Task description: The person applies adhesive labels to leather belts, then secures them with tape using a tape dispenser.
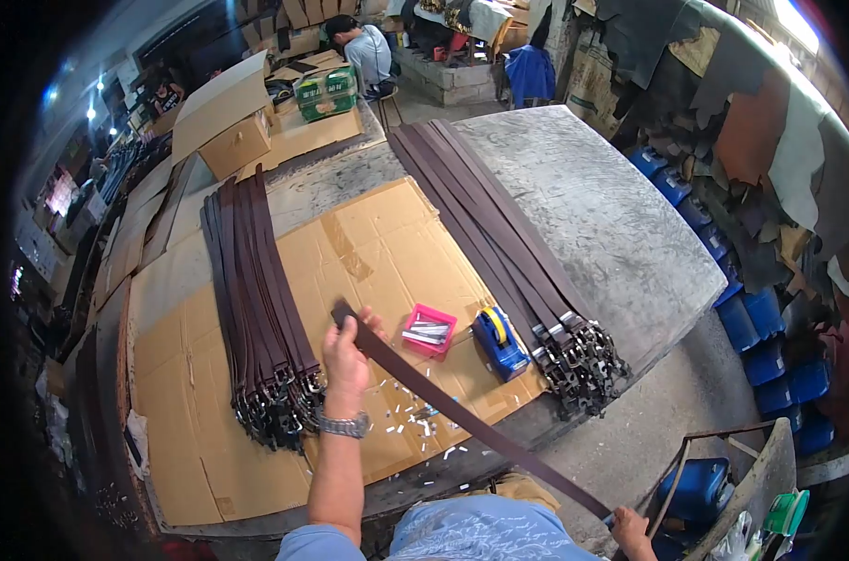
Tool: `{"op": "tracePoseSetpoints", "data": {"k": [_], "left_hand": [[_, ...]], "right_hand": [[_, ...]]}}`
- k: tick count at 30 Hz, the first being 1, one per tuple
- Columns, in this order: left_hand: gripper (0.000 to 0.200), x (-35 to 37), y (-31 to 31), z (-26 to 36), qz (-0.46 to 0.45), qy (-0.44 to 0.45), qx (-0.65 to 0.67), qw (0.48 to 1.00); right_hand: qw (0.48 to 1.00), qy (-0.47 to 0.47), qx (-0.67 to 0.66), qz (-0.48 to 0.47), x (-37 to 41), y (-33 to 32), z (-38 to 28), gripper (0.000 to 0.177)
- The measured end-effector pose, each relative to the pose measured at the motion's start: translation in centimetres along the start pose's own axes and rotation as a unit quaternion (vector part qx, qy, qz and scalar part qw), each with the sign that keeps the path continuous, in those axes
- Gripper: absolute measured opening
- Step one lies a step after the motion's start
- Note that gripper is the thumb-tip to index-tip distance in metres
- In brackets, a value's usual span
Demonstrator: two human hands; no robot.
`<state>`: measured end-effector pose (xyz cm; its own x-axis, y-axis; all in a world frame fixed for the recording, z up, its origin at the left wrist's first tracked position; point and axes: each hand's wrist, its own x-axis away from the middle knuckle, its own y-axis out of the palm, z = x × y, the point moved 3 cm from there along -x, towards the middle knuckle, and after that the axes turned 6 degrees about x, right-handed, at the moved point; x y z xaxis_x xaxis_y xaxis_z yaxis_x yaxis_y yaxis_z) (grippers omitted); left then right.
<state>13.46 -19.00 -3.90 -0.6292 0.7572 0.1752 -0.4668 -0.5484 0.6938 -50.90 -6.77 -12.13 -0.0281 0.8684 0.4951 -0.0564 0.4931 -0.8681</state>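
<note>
A single dark brown belt strap (462,411) stretches diagonally between my hands. My left hand (349,360), with a watch at the wrist, grips it near one end above the cardboard sheet. At the lower right my right hand (632,531) is closed around the other end. A pink tray (430,331) with pale strips inside and a blue tape dispenser (501,344) lie beyond the strap. Belt bundles with buckles lie on both sides, one at the left (256,280) and one at the right (490,215).
Small white scraps (415,416) are scattered on the cardboard (176,421). An open carton (237,140) and a green box (326,93) stand at the back. A person (366,56) sits beyond the table. Blue containers (766,360) line the right side.
</note>
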Motion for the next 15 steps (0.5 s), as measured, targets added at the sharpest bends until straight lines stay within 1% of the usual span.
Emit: {"op": "tracePoseSetpoints", "data": {"k": [1, 2, 3, 4, 5, 6, 7, 8, 9, 10, 11, 12, 13, 14, 15], "left_hand": [[0.024, -0.4, 0.7, 0.7, 0.008, 0.004, -0.029, 1.0], [0.024, -0.6, 1.8, 1.4, 0.015, 0.011, -0.059, 0.998], [0.024, -0.9, 3.2, 1.8, 0.014, 0.019, -0.062, 0.998], [0.023, -1.2, 4.7, 2.3, 0.009, 0.036, -0.113, 0.993], [0.021, -1.5, 6.4, 2.7, 0.005, 0.052, -0.164, 0.985], [0.021, -1.9, 8.3, 3.0, 0.004, 0.06, -0.168, 0.984], [0.021, -2.3, 10.7, 3.4, -0.018, 0.092, -0.196, 0.976], [0.021, -2.7, 13.3, 3.8, -0.038, 0.125, -0.222, 0.966], [0.023, -3.4, 16.1, 4.4, -0.047, 0.135, -0.218, 0.965], [0.025, -5.2, 18.3, 4.8, -0.079, 0.155, -0.218, 0.96], [0.026, -6.6, 21.5, 5.9, -0.097, 0.171, -0.224, 0.954], [0.025, -9.4, 25.0, 7.2, -0.145, 0.186, -0.196, 0.952], [0.022, -12.3, 28.6, 9.4, -0.209, 0.198, -0.227, 0.93], [0.026, -15.7, 31.5, 11.5, -0.216, 0.223, -0.231, 0.922], [0.042, -16.0, 35.1, 13.9, -0.074, 0.295, -0.316, 0.899]], "right_hand": [[0.997, 0.041, 0.019, -0.058, -0.1, 1.8, 2.2, 0.014], [0.997, 0.035, 0.019, -0.073, -0.8, 5.1, 5.2, 0.013], [0.997, -0.002, 0.028, -0.074, -1.1, 6.6, 6.6, 0.017], [0.996, -0.039, 0.036, -0.072, -1.7, 6.5, 6.9, 0.023], [0.996, -0.046, 0.03, -0.069, -2.6, 6.6, 7.3, 0.023], [0.994, -0.017, 0.009, -0.109, -2.9, 5.2, 6.4, 0.022], [0.989, 0.011, -0.009, -0.15, -3.3, 3.9, 5.8, 0.022], [0.989, 0.004, -0.01, -0.146, -3.9, 2.9, 5.6, 0.022], [0.99, -0.02, -0.069, -0.122, -4.6, 1.8, 5.4, 0.022], [0.986, -0.043, -0.126, -0.099, -5.4, 0.7, 5.0, 0.021], [0.973, 0.007, -0.187, -0.133, -6.4, -0.4, 4.7, 0.021], [0.973, 0.005, -0.187, -0.134, -7.4, -2.3, 3.7, 0.021], [0.959, -0.031, -0.262, -0.107, -8.4, -4.5, 2.3, 0.023], [0.937, -0.064, -0.333, -0.082, -9.2, -6.9, 1.2, 0.028], [0.924, -0.085, -0.365, -0.072, -10.7, -8.6, 0.2, 0.019]]}}
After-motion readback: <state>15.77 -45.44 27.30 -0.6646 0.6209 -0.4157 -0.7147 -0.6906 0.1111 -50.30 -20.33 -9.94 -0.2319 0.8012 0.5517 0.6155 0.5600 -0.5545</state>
